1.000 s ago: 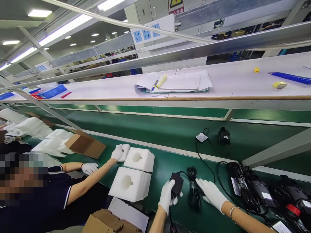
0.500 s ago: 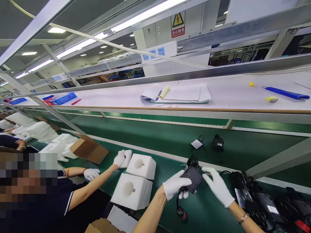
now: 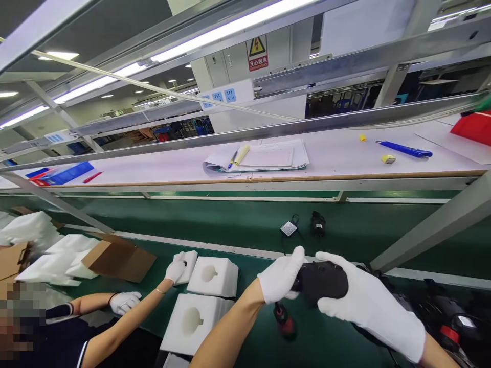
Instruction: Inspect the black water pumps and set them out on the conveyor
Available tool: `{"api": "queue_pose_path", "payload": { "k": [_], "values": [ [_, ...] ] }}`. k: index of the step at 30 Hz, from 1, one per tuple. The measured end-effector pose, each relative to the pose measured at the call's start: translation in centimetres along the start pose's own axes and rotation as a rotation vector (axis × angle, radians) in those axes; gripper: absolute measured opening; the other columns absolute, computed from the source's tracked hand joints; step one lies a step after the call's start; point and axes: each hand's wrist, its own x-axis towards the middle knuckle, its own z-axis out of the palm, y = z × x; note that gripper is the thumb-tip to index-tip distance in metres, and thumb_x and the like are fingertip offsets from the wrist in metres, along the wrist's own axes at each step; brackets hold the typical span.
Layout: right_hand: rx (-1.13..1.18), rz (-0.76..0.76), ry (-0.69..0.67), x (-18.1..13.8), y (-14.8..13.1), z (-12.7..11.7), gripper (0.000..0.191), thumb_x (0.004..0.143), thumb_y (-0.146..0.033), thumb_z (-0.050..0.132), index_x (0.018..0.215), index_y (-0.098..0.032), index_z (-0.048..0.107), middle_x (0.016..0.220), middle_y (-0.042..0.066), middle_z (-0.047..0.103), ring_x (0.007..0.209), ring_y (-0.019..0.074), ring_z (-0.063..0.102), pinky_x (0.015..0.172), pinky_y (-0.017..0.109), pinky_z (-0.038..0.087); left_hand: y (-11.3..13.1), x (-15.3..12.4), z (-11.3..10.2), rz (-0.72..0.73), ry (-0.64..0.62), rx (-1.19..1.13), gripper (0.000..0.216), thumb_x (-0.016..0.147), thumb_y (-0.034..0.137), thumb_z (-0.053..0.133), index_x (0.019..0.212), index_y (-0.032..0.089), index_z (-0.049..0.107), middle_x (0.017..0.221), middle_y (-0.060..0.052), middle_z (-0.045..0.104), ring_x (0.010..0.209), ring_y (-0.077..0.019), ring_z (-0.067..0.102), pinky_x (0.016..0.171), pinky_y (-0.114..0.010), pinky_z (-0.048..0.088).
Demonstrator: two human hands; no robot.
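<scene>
Both my hands wear white gloves and hold a black box-shaped power adapter [image 3: 321,279] above the green conveyor belt [image 3: 238,225]. My left hand [image 3: 280,276] grips its left end. My right hand [image 3: 364,301] wraps over its right side. A black cable end with a red plug [image 3: 284,321] hangs below the adapter. More black adapters with coiled cables [image 3: 445,317] lie on the belt at the lower right.
Two white foam inserts [image 3: 213,276] [image 3: 192,323] lie on the belt to the left. A co-worker's gloved hand [image 3: 176,267] touches a foam piece, their other hand [image 3: 123,301] nearer. An open cardboard box [image 3: 117,258], a lone adapter [image 3: 317,223], and papers [image 3: 261,157] on the shelf.
I lifted the adapter off the belt and raised it closer to me; my right hand now grips it too. The camera view shifted right and tilted up.
</scene>
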Motion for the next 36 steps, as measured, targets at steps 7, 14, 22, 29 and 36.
{"api": "queue_pose_path", "payload": {
  "k": [7,14,22,29,36],
  "values": [
    [0.14,0.076,0.188,-2.6,-1.5,-1.1,0.067,0.092,-0.079,0.033,0.097,-0.027,0.075,0.102,0.008,0.079,0.093,0.0287,0.075,0.083,0.039,0.064,1.5,0.4,1.6,-0.003,-0.164,-0.059,0.075,0.081,0.095,0.016,0.067,0.024,0.035,0.043,0.009,0.026,0.036,-0.0067,0.024,0.041,-0.022,0.017],
    [0.384,0.124,0.178,-4.2,-3.0,-2.5,0.085,0.088,-0.09,0.028,0.094,-0.024,0.081,0.105,0.011,0.079,0.105,0.0336,0.074,0.094,0.045,0.062,2.5,-0.4,2.2,-0.026,-0.184,-0.082,0.078,0.079,0.098,0.017,0.068,0.023,0.038,0.047,0.009,0.027,0.037,-0.0057,0.024,0.04,-0.022,0.016],
    [0.529,0.2,0.021,-4.1,-4.5,-3.4,0.079,0.087,-0.087,0.034,0.113,-0.026,0.078,0.128,0.011,0.073,0.121,0.0387,0.067,0.095,0.055,0.059,2.1,0.4,1.1,-0.086,-0.225,-0.17,0.079,0.075,0.1,0.019,0.068,0.024,0.035,0.047,0.011,0.025,0.035,-0.0044,0.02,0.038,-0.021,0.012],
    [0.539,0.22,-0.043,-3.4,-4.0,-3.5,0.077,0.092,-0.082,0.031,0.123,-0.026,0.074,0.134,0.012,0.069,0.125,0.038,0.065,0.1,0.057,0.055,1.5,1.0,0.3,-0.036,-0.257,-0.228,0.076,0.08,0.097,0.023,0.067,0.023,0.037,0.047,0.01,0.026,0.033,-0.0046,0.02,0.036,-0.022,0.009],
    [0.57,0.297,-0.023,-2.5,-4.3,-3.6,0.082,0.08,-0.091,0.04,0.118,-0.029,0.076,0.14,0.011,0.066,0.134,0.0402,0.057,0.106,0.058,0.049,1.8,1.5,-0.3,-0.074,-0.226,-0.179,0.079,0.075,0.1,0.02,0.068,0.024,0.04,0.047,0.011,0.027,0.033,-0.0048,0.021,0.036,-0.023,0.011]
  ]
}}
